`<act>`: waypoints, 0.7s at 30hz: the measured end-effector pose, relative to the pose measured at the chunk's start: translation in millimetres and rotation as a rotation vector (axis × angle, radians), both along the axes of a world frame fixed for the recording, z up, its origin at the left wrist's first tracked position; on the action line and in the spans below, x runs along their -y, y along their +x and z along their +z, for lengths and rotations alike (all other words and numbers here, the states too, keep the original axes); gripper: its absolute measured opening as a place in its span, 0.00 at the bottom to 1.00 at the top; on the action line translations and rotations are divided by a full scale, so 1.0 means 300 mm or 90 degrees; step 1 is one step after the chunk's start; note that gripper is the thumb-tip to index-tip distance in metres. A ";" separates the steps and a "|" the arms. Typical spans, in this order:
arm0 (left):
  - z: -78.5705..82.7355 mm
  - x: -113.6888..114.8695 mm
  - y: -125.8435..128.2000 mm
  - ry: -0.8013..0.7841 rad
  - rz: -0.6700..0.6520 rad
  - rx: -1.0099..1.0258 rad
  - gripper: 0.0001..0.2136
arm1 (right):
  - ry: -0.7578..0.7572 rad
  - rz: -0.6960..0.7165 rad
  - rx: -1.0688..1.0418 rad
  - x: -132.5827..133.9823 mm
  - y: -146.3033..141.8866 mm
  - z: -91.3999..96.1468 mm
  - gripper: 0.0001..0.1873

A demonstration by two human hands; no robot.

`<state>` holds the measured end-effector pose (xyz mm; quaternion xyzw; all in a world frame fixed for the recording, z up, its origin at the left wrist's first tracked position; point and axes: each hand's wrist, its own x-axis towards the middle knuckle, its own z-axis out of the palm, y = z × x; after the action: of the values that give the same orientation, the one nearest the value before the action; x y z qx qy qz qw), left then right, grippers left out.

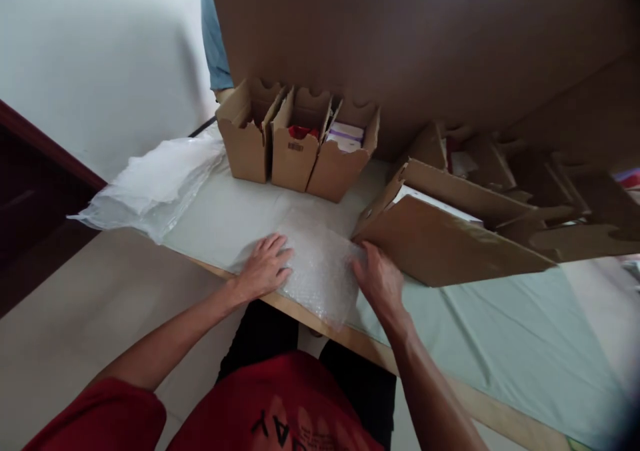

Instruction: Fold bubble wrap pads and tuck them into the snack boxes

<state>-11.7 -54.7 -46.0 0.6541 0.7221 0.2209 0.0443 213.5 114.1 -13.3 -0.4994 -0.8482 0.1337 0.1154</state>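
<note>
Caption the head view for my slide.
Left hand and right hand at opposite edges of clear bubble wrap, open cardboard boxes standing beyond.

At the centre of the frame, a clear bubble-wrap sheet (320,267) lies on the pale green cloth (220,214). The bare left hand (265,264) touches its left side, the bare right hand (379,279) its right side. Three brown cardboard boxes (291,165) stand in the upper centre; whitish plastic sheets (150,184) lie at the left.

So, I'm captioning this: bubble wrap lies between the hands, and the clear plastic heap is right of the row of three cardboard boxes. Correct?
Wrong side: the head view shows the clear plastic heap left of those three cardboard boxes. The bubble wrap lies between the left hand and right hand.
</note>
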 end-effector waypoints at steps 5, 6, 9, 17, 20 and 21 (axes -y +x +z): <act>-0.014 0.006 0.069 -0.019 0.036 -0.015 0.20 | 0.165 0.211 0.014 0.166 0.068 -0.082 0.21; -0.006 0.008 0.055 -0.021 0.032 -0.015 0.19 | 0.163 0.259 0.014 0.172 0.075 -0.102 0.21; 0.041 0.024 -0.078 -0.023 0.085 -0.032 0.15 | 0.168 0.314 0.003 0.146 0.089 -0.156 0.24; 0.202 0.214 -0.701 -0.040 0.471 -0.116 0.22 | 0.156 0.318 -0.028 0.095 0.111 -0.191 0.25; 0.195 0.250 -0.805 -0.124 0.519 -0.115 0.25 | 0.158 0.307 -0.038 0.096 0.109 -0.196 0.25; 0.190 0.255 -0.823 -0.130 0.527 -0.111 0.24 | 0.160 0.305 -0.043 0.096 0.108 -0.199 0.25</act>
<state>-258.8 -131.3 10.9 0.3177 0.9427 0.0914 -0.0442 245.9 85.4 -73.0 -0.2618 -0.9477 0.0674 0.1698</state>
